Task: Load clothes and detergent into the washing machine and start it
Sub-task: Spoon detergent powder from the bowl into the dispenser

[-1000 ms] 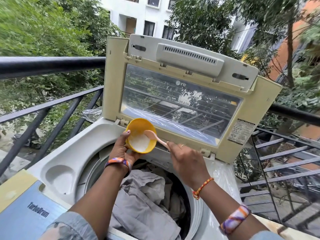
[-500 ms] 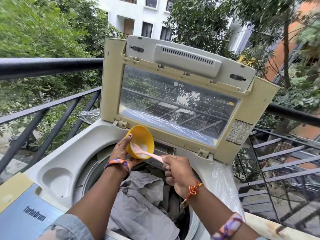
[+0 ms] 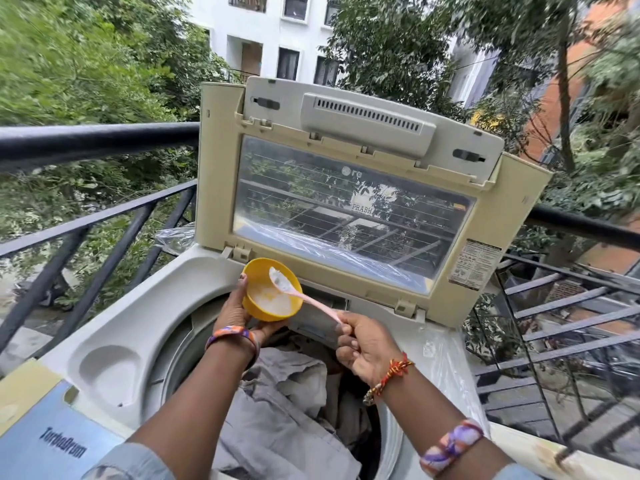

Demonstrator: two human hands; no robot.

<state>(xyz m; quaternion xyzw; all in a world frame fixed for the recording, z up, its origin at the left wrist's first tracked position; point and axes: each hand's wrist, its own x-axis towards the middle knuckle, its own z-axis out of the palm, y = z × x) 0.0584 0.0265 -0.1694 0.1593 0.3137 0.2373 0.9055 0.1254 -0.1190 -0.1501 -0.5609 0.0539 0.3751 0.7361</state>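
Observation:
The top-loading washing machine stands with its lid raised upright. Grey clothes fill the drum below my arms. My left hand grips a yellow bowl tilted toward me over the drum's far edge, with white detergent powder in its bottom. My right hand pinches the handle of a pink spoon. The spoon's head rests inside the bowl and carries a heap of white powder.
A black metal balcony railing runs behind and on both sides of the machine. Clear plastic sheeting lies behind the lid's left hinge and over the machine's right side. A blue panel marked TurboDrum is at the front left.
The spoon's head dipped into the powder, then rose loaded with white powder. My right hand has drawn back slightly toward me and turned; the bowl stays held over the drum's far edge.

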